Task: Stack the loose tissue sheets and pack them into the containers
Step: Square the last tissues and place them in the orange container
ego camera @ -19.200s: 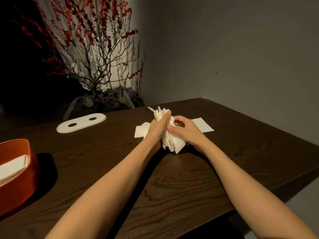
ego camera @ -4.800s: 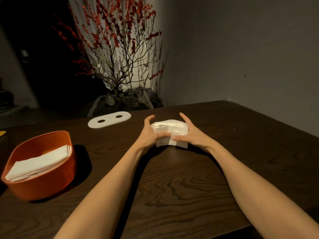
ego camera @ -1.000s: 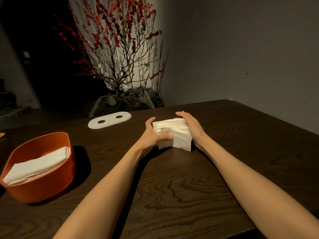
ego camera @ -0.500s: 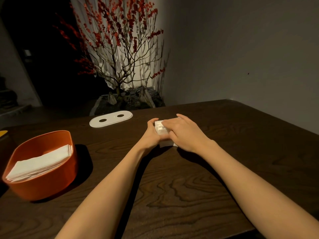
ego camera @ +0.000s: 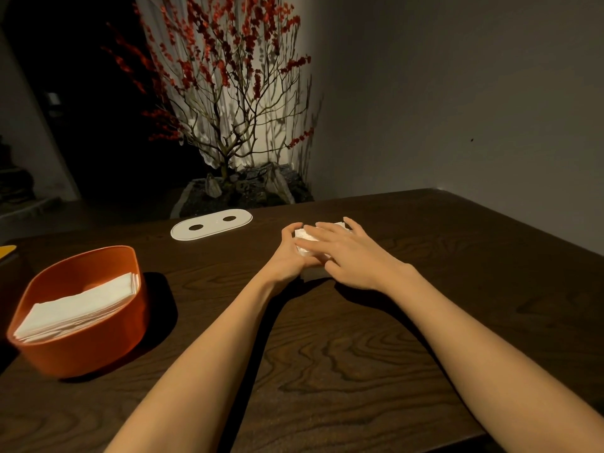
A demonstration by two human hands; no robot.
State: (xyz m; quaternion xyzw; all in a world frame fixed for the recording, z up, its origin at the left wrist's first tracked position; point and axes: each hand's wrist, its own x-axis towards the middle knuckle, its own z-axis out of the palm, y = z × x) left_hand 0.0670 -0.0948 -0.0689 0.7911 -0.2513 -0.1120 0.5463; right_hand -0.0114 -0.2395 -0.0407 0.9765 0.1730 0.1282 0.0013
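A white stack of tissue sheets [ego camera: 304,243] lies on the dark wooden table [ego camera: 343,348], mostly covered by my hands. My right hand [ego camera: 346,253] lies flat on top of the stack, its fingers straight and pointing left. At the stack's left end, my left hand [ego camera: 287,256] has its fingers curled round the edge. An orange container [ego camera: 85,341] stands at the left, holding a slanted stack of white tissues [ego camera: 75,308].
A white oval lid with two holes [ego camera: 211,223] lies at the back of the table. Behind it stands a potted tree with red blossoms [ego camera: 228,103]. A yellow object [ego camera: 6,250] shows at the far left edge. The table's right edge runs along the wall.
My right hand has moved from the stack's right side onto its top and now presses it flat. The left hand stays at the stack's left end.
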